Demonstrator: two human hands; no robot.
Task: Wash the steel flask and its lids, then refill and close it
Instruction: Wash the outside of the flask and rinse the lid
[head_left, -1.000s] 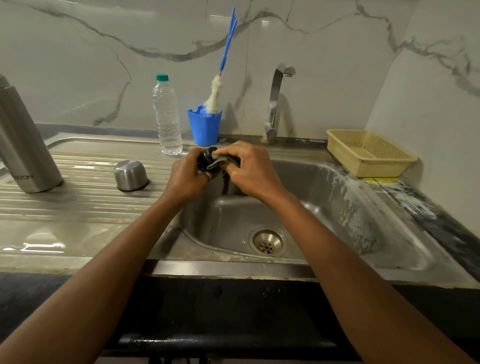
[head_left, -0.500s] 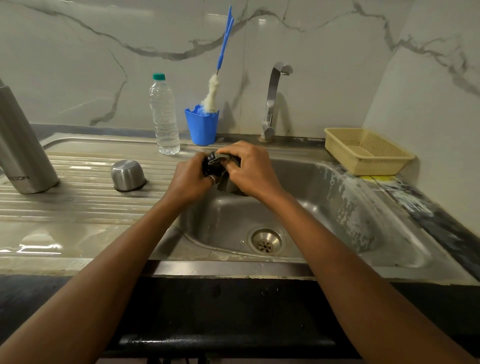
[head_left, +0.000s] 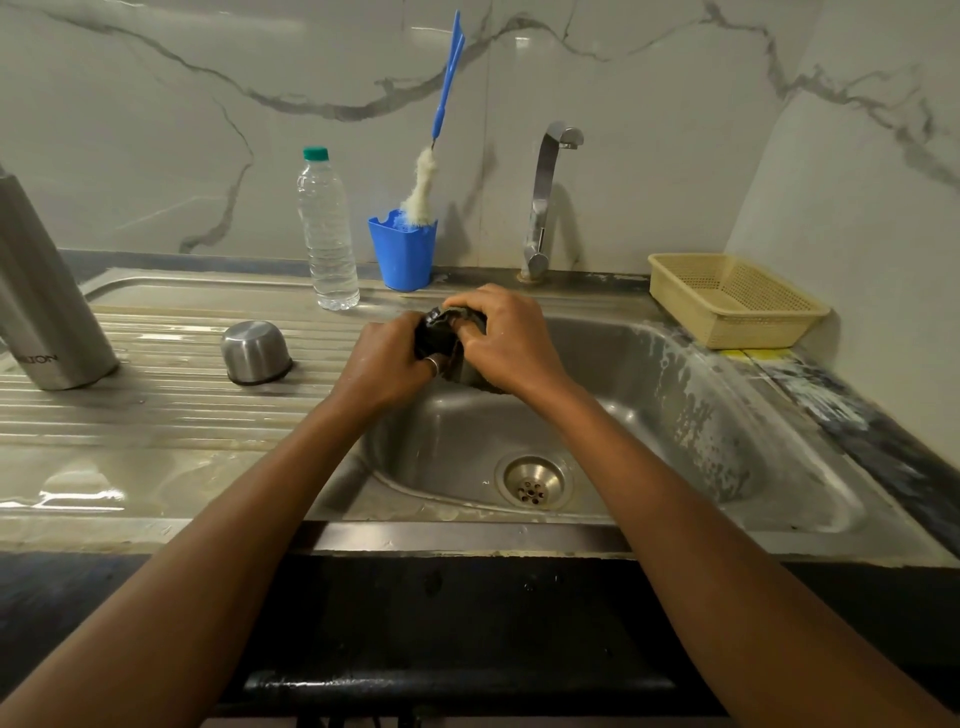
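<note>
Over the sink basin (head_left: 675, 415) my left hand (head_left: 387, 358) grips a small black flask lid (head_left: 434, 335). My right hand (head_left: 506, 338) holds a dark scrub pad (head_left: 465, 314) pressed against that lid; most of the pad is hidden under the fingers. The steel flask (head_left: 49, 306) stands upright on the draining board (head_left: 156, 415) at the far left. A steel cup lid (head_left: 254, 351) sits upside down on the board, between the flask and my hands.
A clear water bottle (head_left: 327, 234) with a green cap and a blue cup (head_left: 402, 254) holding a blue-handled bottle brush (head_left: 423, 189) stand behind the basin. The tap (head_left: 545, 197) is off. A yellow plastic basket (head_left: 732, 296) sits at the right, by the wall.
Both hands stayed together over the basin, and the right hand's fingers shifted a little on the pad against the lid. The camera view moved slightly.
</note>
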